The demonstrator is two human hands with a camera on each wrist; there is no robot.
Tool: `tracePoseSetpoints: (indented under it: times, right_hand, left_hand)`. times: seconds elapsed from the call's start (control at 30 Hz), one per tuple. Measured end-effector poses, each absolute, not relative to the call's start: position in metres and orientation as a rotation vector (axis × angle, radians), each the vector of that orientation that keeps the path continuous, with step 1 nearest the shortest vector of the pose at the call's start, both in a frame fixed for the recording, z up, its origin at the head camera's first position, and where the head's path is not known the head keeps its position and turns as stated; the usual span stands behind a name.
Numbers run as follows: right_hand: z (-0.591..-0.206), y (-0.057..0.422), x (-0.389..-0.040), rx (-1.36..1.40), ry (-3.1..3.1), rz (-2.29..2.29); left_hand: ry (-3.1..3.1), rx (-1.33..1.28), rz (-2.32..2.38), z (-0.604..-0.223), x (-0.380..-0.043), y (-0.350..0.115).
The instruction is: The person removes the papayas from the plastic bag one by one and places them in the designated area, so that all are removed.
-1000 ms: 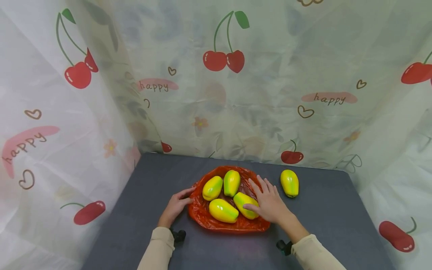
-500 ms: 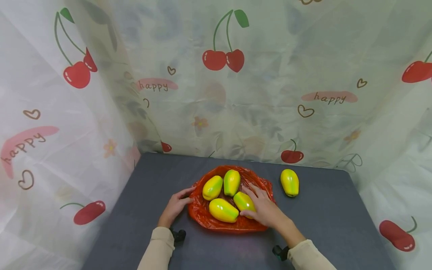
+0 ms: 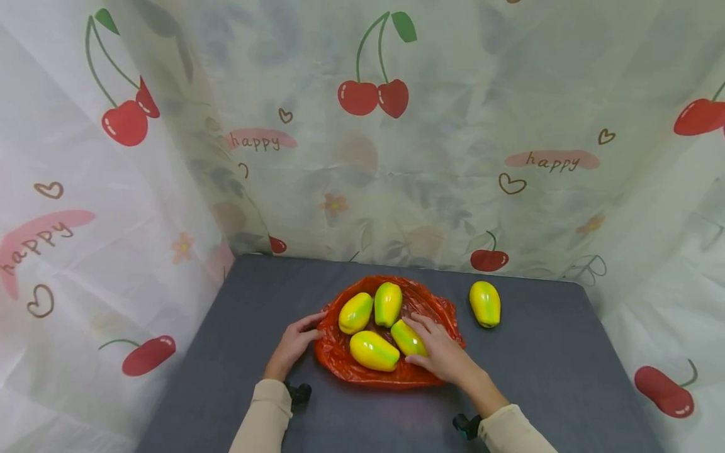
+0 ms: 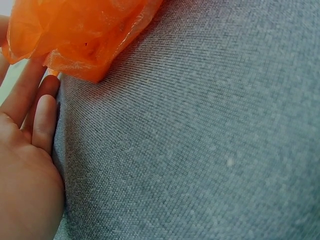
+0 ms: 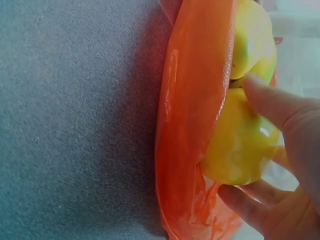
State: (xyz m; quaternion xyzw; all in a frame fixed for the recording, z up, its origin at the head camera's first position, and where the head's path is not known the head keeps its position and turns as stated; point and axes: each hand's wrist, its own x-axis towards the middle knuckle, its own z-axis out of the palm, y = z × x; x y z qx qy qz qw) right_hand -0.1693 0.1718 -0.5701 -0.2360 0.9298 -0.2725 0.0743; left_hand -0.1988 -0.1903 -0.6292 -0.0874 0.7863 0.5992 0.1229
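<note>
A wrinkled red plastic bag (image 3: pixel 362 376) lies spread open on the dark table, with several yellow-green papayas inside. My right hand (image 3: pixel 447 357) reaches over its right side and grips the rightmost papaya (image 3: pixel 409 338). In the right wrist view, the thumb is at one end of that papaya (image 5: pixel 240 145) and the fingers curve round the other end. My left hand (image 3: pixel 294 343) rests at the bag's left rim, its fingers extended and touching the plastic. The left wrist view shows a bag fold (image 4: pixel 80 40) over these fingertips, which are partly hidden.
Another papaya (image 3: pixel 485 304) lies on the table to the right of the bag. The dark grey table (image 3: pixel 272 283) has a cherry-printed curtain (image 3: pixel 430 157) behind it and on both sides. Black wrist cameras sit below each hand, near the cuffs.
My right hand has moved left and lowered from above the bag's right side onto the rightmost papaya, its fingers closing round it. My left hand stays at the rim.
</note>
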Motion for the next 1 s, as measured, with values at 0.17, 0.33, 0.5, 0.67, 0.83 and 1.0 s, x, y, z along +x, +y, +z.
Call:
tracePoseSetpoints:
  times: [0.17,0.33,0.5,0.67,0.83,1.0]
  right_hand:
    - [-0.5726,0.1717,-0.1683,-0.704,2.812,-0.810]
    - [-0.5750,0.1715,-0.1685,-0.688,2.806,-0.808]
    - [-0.5759,0.1709,-0.1691,-0.692,2.793,-0.814]
    - [-0.5753,0.1697,-0.1691,-0.667,2.790,-0.827]
    - [-0.5747,0.1694,-0.1673,-0.647,2.793,-0.851]
    - [-0.5728,0.1691,-0.1671,-0.656,2.815,-0.867]
  left_hand:
    - [2.285,-0.264,1.747,-0.6286,-0.1990,-0.1896]
    - [2.295,-0.264,1.745,-0.6286,-0.1994,-0.1902]
    - [2.291,-0.273,1.751,-0.6290,-0.1990,-0.1901]
    - [2.293,-0.270,1.755,-0.6286,-0.1990,-0.1889]
    - [2.283,-0.278,1.757,-0.6299,-0.1993,-0.1891]
    - [2.286,-0.272,1.758,-0.6308,-0.1996,-0.1904]
